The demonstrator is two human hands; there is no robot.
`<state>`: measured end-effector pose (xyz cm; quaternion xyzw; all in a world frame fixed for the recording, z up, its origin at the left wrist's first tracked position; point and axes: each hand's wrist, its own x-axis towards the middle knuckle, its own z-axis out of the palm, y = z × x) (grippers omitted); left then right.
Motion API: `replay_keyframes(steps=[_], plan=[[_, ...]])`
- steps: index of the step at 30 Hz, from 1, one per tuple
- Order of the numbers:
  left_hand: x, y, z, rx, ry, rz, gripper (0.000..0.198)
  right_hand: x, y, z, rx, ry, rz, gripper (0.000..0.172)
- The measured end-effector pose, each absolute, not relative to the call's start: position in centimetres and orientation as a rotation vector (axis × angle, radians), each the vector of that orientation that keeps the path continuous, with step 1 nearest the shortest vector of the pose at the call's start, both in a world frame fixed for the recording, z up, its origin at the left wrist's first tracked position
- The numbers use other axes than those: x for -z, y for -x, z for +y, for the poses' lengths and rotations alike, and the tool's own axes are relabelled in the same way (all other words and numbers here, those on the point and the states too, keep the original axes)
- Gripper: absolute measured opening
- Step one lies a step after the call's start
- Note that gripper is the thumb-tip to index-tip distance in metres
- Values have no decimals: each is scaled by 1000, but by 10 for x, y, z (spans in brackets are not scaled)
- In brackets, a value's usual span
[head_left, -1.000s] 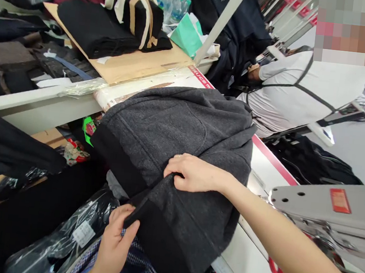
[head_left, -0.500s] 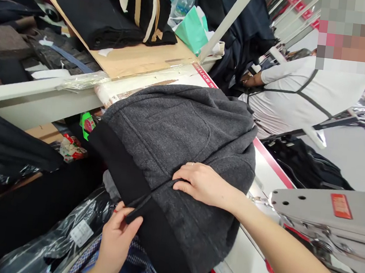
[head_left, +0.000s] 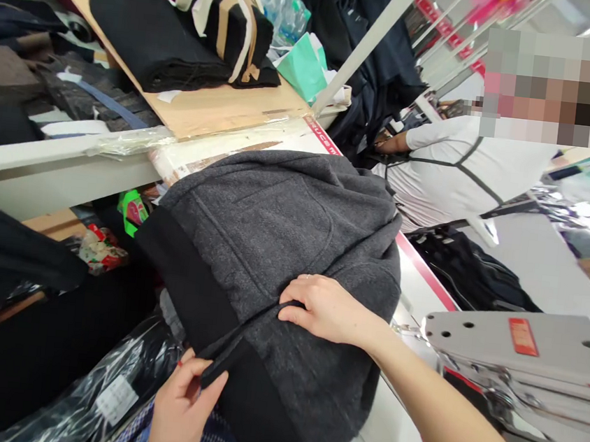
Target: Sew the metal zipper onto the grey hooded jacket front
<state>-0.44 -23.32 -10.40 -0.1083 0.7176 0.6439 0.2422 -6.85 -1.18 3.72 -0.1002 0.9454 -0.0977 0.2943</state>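
A dark grey garment [head_left: 273,226] with a wide black band [head_left: 188,280] along its near-left edge lies spread over the white table [head_left: 399,429]. My left hand [head_left: 186,396] pinches the end of a seam at the black band between thumb and fingers. Further up the same seam, on the grey cloth, my right hand [head_left: 320,307] grips a fold, its fingers curled over it. Between the two hands the seam runs as a raised ridge.
At the right is a sewing machine [head_left: 524,343]. Folded black cloth [head_left: 160,45] lies on a brown board [head_left: 222,111] at the upper left. A plastic-wrapped bundle [head_left: 99,376] is at the lower left. A person in a white shirt [head_left: 437,173] stands beyond the table.
The view has shifted slightly, so the machine and the person appear further left. Both hands keep their hold on the garment, which lies almost as before.
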Motion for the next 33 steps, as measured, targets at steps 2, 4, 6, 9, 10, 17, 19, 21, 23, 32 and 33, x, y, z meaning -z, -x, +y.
replay_keyframes(steps=[2,4,6,9,10,17,19,21,23,32,33], plan=[[106,5,-232,-1778,320,1949,34,-38,68,-10,307,259,2512,17],[110,5,-232,-1788,347,1939,35,-39,68,-8,334,247,2514,16],[115,4,-232,-1802,362,1926,36,-40,68,-8,339,228,2518,17],[124,1,-234,-1832,347,1912,34,-41,69,-9,308,185,2515,19],[127,0,-235,-1837,338,1913,33,-42,69,-9,293,174,2512,20],[143,-7,-240,-1894,363,1769,31,-44,71,-11,154,123,2521,20],[140,-8,-239,-1928,347,1727,29,-44,73,-13,61,71,2546,21],[133,-9,-236,-1968,337,1693,27,-43,73,-15,-20,27,2564,21],[124,-8,-232,-2026,389,1672,28,-41,73,-16,-60,7,2567,21],[99,2,-228,-2087,495,1433,51,-35,70,-15,-30,4,2582,21],[100,1,-229,-2088,457,1457,47,-34,70,-15,-29,5,2585,21]])
